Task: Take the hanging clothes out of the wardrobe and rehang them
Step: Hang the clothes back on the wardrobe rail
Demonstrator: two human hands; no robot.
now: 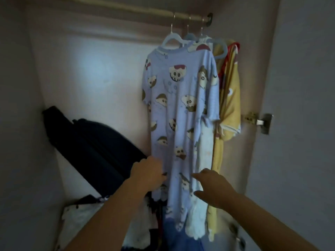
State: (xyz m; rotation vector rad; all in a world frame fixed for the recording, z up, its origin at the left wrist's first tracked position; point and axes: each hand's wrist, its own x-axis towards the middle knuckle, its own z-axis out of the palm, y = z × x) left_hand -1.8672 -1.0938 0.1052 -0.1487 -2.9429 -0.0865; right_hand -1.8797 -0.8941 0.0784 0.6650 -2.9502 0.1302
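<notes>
the dress [181, 105], pale blue with cartoon faces, hangs on a white hanger [171, 38] from the rod [145, 10], high above both hands and not yet lifted off. the left hand [147, 175] is at the dress's lower left edge, its fingers curled in onto the cloth in what looks like a pinch, though the blur hides the fingertips. the right hand [213, 189] is just right of it across the dress front, fingers spread apart and relaxed, holding nothing, at or just short of the fabric; i cannot tell if it touches. up and to the right of the right hand a yellow top [230, 98] hangs close behind the dress, with a paler garment pressed between them, and two more hooks sit on the rod right beside the white one. left of the left hand a dark bag [94, 147] leans on the back wall, and below that hand lies a pile [81, 214] of cloth. the risk i see is in pulling from down here: a tug on the hem could slide the neck off the hanger's shoulder, or drag the hanger along the rod into its neighbours. since the garments lie so tight together, lifting one hook could catch the next and bring the yellow top down too. a dropped dress would land in the pile.
</notes>
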